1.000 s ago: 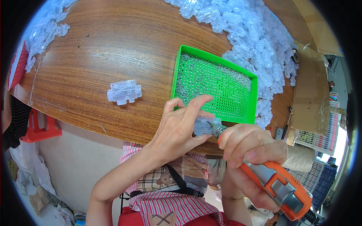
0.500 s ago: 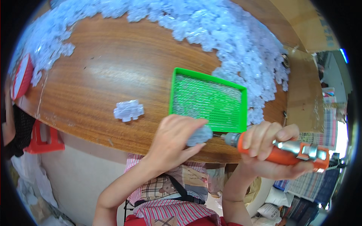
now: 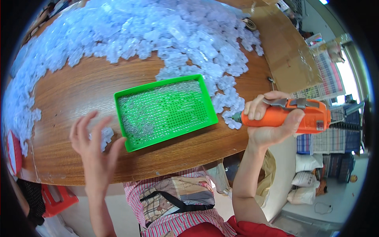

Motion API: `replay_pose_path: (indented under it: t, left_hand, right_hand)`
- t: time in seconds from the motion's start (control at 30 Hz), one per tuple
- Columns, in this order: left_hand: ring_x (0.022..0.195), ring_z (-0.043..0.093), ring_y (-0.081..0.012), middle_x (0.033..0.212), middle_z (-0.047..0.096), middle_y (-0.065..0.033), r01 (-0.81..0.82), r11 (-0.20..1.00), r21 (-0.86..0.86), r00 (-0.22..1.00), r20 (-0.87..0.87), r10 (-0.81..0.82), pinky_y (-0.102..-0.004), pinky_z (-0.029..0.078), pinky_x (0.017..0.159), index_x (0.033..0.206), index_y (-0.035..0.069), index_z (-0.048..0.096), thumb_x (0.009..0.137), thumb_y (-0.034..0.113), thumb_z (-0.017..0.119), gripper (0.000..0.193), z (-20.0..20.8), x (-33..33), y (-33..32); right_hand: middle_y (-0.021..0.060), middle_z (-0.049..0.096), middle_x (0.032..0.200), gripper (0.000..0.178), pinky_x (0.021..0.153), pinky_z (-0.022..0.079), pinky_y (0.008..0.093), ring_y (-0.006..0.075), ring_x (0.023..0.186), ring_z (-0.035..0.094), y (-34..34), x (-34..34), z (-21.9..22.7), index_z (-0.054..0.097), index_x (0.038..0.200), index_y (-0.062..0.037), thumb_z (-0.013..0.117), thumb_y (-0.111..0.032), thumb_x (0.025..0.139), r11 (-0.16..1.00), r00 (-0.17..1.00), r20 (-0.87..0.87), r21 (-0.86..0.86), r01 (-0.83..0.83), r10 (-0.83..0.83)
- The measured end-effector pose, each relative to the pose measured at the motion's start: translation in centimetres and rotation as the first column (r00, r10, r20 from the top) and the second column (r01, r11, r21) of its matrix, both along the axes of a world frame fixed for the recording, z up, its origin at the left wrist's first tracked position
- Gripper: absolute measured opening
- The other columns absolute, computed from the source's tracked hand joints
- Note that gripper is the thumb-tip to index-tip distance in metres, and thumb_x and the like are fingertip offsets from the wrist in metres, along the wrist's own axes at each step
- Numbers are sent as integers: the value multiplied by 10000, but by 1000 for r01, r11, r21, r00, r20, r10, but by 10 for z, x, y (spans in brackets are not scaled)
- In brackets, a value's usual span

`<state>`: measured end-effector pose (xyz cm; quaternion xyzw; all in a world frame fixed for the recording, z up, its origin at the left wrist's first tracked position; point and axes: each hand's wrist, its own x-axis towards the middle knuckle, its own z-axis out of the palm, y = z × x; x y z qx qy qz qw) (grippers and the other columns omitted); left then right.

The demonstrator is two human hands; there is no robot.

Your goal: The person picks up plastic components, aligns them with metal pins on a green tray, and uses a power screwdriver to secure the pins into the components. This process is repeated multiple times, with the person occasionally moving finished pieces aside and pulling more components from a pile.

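Pink-and-white striped cloth apron (image 3: pixel 167 220) at six o'clock, its tan-and-plaid patchwork panel (image 3: pixel 187 187) crossed by a black strap (image 3: pixel 182 205); red fabric sleeve (image 3: pixel 252 228) at five o'clock.

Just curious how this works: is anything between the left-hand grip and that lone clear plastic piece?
Nothing visible stands between the left-hand grip and the clear plastic piece; the green tray sits to its right.

Bright light leaves sheen on the wooden bench (image 3: pixel 71 93) and burns out at right; translucent plastic pieces (image 3: pixel 177 35) look soft, and fisheye distortion curves the black-rimmed edges.
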<state>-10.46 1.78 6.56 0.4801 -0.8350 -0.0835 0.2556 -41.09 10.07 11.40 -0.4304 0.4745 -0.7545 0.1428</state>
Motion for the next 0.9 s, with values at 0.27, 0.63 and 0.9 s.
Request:
replay_pose_path:
  t: [0.27,0.63,0.9]
  left_hand:
    - [1235,433,-266,1208,560,-21,589,807,-47,798,-121,-590,-509,249,1013,1140,164,642,662,264,835,525,-36,-206,36]
    - [1223,437,-239,1146,542,-52,679,716,-160,721,-37,-692,-543,268,1044,1038,96,581,653,275,821,487,-65,-240,32]
    - [1283,376,-269,1101,560,-63,548,804,-232,837,134,-531,-553,212,1091,966,87,662,709,284,742,334,-67,-254,48]
  right_hand:
    - [25,427,505,720,462,401,308,138,441,438,11,-14,19,561,909,-14,451,-725,874,987,990,16,-78,138,-137]
    - [11,421,501,758,453,378,300,140,443,431,27,-22,23,566,921,-19,444,-765,849,989,988,154,-142,44,-22]
    - [52,463,535,812,472,403,336,168,462,442,22,-11,24,557,965,5,409,-785,847,989,994,101,-147,-28,43]
